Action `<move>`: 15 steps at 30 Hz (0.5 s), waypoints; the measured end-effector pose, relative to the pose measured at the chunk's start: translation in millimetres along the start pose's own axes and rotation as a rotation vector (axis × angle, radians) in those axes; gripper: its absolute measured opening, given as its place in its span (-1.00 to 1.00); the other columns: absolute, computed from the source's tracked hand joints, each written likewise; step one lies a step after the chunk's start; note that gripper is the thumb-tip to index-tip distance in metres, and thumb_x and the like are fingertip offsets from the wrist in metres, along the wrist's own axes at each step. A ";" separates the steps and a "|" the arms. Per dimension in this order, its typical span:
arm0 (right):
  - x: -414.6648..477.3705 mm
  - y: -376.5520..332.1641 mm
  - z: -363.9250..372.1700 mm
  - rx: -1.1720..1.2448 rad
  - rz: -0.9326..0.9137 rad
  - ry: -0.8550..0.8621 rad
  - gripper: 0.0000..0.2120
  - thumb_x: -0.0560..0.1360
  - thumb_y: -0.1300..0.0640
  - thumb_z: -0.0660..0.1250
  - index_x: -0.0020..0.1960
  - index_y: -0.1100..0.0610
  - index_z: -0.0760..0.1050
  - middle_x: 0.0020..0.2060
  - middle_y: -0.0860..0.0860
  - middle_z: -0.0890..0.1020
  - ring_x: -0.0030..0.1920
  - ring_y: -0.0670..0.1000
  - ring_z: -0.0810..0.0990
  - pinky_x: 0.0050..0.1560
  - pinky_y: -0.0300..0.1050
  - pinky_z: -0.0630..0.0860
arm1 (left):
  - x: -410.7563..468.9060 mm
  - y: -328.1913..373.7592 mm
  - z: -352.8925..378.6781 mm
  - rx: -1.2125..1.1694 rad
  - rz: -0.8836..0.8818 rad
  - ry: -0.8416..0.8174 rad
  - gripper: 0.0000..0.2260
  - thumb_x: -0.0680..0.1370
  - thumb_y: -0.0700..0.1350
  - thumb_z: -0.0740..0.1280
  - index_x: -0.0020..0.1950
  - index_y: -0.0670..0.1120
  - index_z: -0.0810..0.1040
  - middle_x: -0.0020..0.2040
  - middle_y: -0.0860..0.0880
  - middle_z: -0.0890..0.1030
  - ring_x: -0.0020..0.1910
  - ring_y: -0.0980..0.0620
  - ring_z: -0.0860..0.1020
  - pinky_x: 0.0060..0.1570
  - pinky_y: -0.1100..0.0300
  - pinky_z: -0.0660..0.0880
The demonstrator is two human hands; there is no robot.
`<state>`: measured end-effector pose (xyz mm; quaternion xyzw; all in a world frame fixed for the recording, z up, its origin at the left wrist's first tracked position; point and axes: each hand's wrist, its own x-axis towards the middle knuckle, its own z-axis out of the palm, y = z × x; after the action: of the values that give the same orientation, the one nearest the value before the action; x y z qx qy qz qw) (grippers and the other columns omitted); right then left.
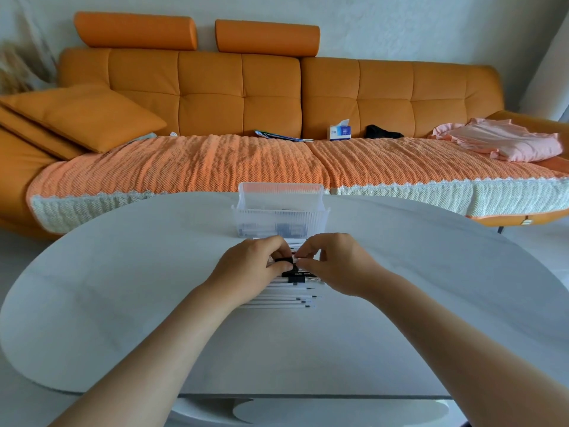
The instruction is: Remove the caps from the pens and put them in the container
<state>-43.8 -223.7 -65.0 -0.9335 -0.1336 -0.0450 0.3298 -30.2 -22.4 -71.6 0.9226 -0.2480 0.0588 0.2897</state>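
A row of white pens (286, 295) lies side by side on the white table (123, 288), several of them uncapped with bare tips pointing right. Both hands meet over the far end of the row. My left hand (252, 269) grips one pen by its black grip section (284, 261). My right hand (334, 263) pinches that same pen's clear cap (298, 257) just to the right. Right behind the hands stands a clear ribbed plastic container (280, 211) with dark and clear pieces inside.
An orange sofa (277, 97) with a woven orange throw runs behind the table. On it lie a tissue box (339, 130), a folded pink cloth (505, 141) and orange cushions. The table's curved edge passes left and right of my arms.
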 end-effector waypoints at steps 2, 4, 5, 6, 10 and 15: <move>-1.9 -0.8 -2.3 -0.016 0.001 -0.042 -0.85 0.56 -0.06 0.35 -0.19 -0.16 0.58 -0.38 -0.33 0.58 -0.36 -0.28 0.53 -0.28 -0.28 0.37 | -1.3 0.4 -1.8 0.025 0.013 0.017 -0.91 0.50 0.06 0.42 -0.07 0.17 0.53 -0.21 0.25 0.55 -0.29 0.35 0.44 -0.33 0.29 0.27; -3.4 -0.8 -4.8 -0.013 0.002 -0.070 -0.86 0.56 -0.10 0.31 -0.14 -0.17 0.60 -0.32 -0.32 0.59 -0.34 -0.29 0.53 -0.27 -0.29 0.36 | -1.2 1.9 -2.2 0.014 0.017 0.013 -0.91 0.49 0.06 0.42 -0.08 0.18 0.53 -0.16 0.24 0.58 -0.27 0.35 0.45 -0.31 0.29 0.28; -3.6 0.2 -6.0 -0.023 -0.002 -0.076 -0.90 0.54 -0.13 0.33 -0.04 -0.17 0.61 -0.23 -0.30 0.61 -0.32 -0.27 0.54 -0.27 -0.30 0.37 | -0.7 2.7 -1.7 0.004 0.017 0.010 -0.91 0.49 0.06 0.43 -0.07 0.17 0.53 -0.14 0.24 0.59 -0.27 0.34 0.46 -0.30 0.28 0.30; -3.8 1.1 -7.5 -0.043 -0.011 -0.069 -0.87 0.51 -0.14 0.37 0.03 -0.17 0.60 -0.15 -0.28 0.61 -0.30 -0.25 0.55 -0.27 -0.32 0.39 | -0.1 2.9 -0.7 -0.011 0.015 0.005 -0.91 0.49 0.05 0.43 -0.07 0.16 0.54 -0.12 0.23 0.60 -0.27 0.32 0.46 -0.29 0.27 0.31; -5.7 2.8 -12.4 -0.074 -0.033 -0.032 -0.91 0.48 0.01 0.46 -0.07 -0.14 0.56 -0.14 -0.24 0.61 -0.29 -0.29 0.53 -0.29 -0.37 0.34 | 2.1 3.5 2.2 -0.063 0.010 -0.013 -0.92 0.50 0.02 0.44 -0.06 0.13 0.57 -0.12 0.21 0.60 -0.21 0.28 0.50 -0.23 0.24 0.40; -8.2 4.9 -15.0 -0.086 0.044 -0.091 -0.84 0.56 -0.12 0.30 -0.05 -0.10 0.63 -0.17 -0.15 0.66 -0.29 -0.21 0.54 -0.23 -0.25 0.39 | 3.1 5.3 5.4 -0.082 0.006 -0.022 -0.90 0.48 0.02 0.46 -0.08 0.16 0.56 -0.13 0.20 0.60 -0.15 0.26 0.54 -0.14 0.21 0.48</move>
<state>-50.2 -238.6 -57.7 -0.9505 -0.1260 -0.0008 0.2839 -30.3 -30.6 -72.6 0.9099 -0.2559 0.0393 0.3242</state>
